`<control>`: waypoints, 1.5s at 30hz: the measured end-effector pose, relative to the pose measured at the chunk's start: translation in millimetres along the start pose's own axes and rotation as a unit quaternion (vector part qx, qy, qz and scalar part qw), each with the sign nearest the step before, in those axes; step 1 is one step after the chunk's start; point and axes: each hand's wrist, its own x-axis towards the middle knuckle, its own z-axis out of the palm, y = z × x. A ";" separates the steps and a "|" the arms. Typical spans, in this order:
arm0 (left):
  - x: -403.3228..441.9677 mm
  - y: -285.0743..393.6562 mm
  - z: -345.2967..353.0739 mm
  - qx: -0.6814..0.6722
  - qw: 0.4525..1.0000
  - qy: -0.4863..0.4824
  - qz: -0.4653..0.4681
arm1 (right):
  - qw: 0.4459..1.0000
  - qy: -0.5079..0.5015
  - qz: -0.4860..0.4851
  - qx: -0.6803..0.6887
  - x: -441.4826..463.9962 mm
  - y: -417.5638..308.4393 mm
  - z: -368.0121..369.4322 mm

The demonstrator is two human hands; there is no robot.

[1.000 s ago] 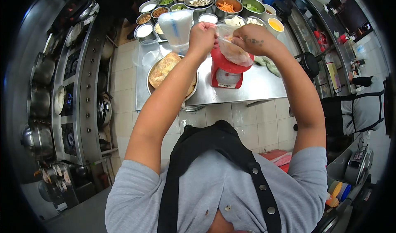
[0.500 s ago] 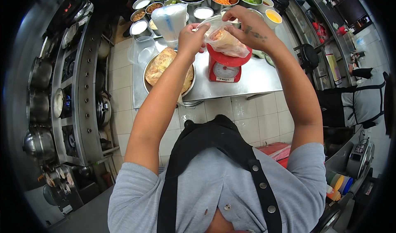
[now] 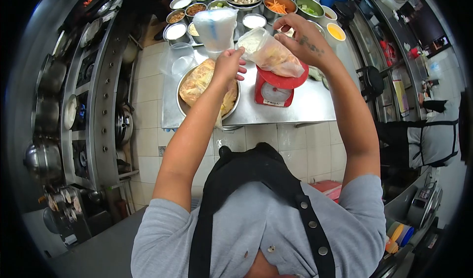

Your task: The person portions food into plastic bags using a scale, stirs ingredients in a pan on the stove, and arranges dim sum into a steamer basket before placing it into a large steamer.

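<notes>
My left grip [image 3: 230, 67] is at the mouth of a clear bag [image 3: 277, 60], thumb up by the rim and the other fingers slightly apart, though I cannot tell whether any of the film is pinched there. My right grip [image 3: 299, 40] is bent over the upper side of the same bag, fingers curled and thumb close to the plastic (whether they press together on it, I cannot make out). The bag lies tilted, its mouth toward my left and its filled lower end over the pan of a red scale [image 3: 274, 94], pale and orange food showing through. The scale stands near the front edge of the metal surface [image 3: 310, 112], dial toward me. Beside my left forearm is a round metal bowl [image 3: 180, 99] with a large bagged mass of yellowish food [image 3: 196, 82] in it. A clear plastic container [image 3: 181, 61] sits behind that, and a whitish plastic pack [image 3: 216, 29] stands just beyond my left grip. Farther back, shredded orange food [image 3: 276, 6] fills another bowl.
</notes>
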 end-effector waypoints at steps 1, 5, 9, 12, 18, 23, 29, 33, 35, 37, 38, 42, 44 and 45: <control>2.6 -2.0 0.3 -0.010 1.000 -0.012 -0.008 | 1.000 -0.001 -0.001 0.012 6.1 3.1 6.8; 11.2 -11.4 10.5 -0.056 0.998 -0.006 0.007 | 0.991 -0.131 -0.017 0.018 32.4 1.4 35.9; -6.9 -7.7 29.5 -0.067 0.996 0.027 0.054 | 0.883 -0.337 0.007 -0.325 38.1 5.1 43.7; -20.7 -9.6 43.0 -0.070 0.994 0.025 0.082 | 0.860 -0.332 0.032 -0.386 32.0 -5.3 31.3; -25.5 -10.1 54.9 -0.062 0.996 0.013 0.067 | 0.848 -0.338 0.021 -0.408 9.4 16.0 43.0; -24.6 -11.4 50.4 -0.044 0.996 0.022 0.080 | 0.859 -0.321 0.012 -0.400 0.8 30.9 46.4; -7.1 -26.5 46.2 0.036 0.987 0.034 0.155 | 0.907 -0.272 0.002 -0.321 -1.3 37.6 47.9; 4.4 -31.0 46.3 0.093 0.981 0.031 0.168 | 0.924 -0.245 -0.016 -0.294 -2.9 39.5 53.7; -0.9 -26.0 47.3 0.119 0.976 0.037 0.180 | 0.924 -0.246 -0.011 -0.293 -1.9 37.1 54.0; -2.9 -23.2 47.9 0.145 0.967 0.027 0.207 | 0.918 -0.261 -0.005 -0.298 -1.0 35.9 52.6; -2.5 -21.8 47.9 0.158 0.960 0.015 0.229 | 0.913 -0.276 -0.003 -0.302 -0.5 35.7 51.8; 7.0 -25.4 47.5 0.188 0.950 0.012 0.248 | 0.941 -0.227 -0.075 -0.238 -8.9 34.3 50.5; 8.4 -27.1 47.8 0.181 0.952 0.007 0.247 | 0.927 -0.263 -0.052 -0.263 -9.6 35.4 55.9; 6.9 -25.3 47.7 0.177 0.953 0.005 0.247 | 0.919 -0.280 -0.041 -0.275 -9.9 37.0 58.8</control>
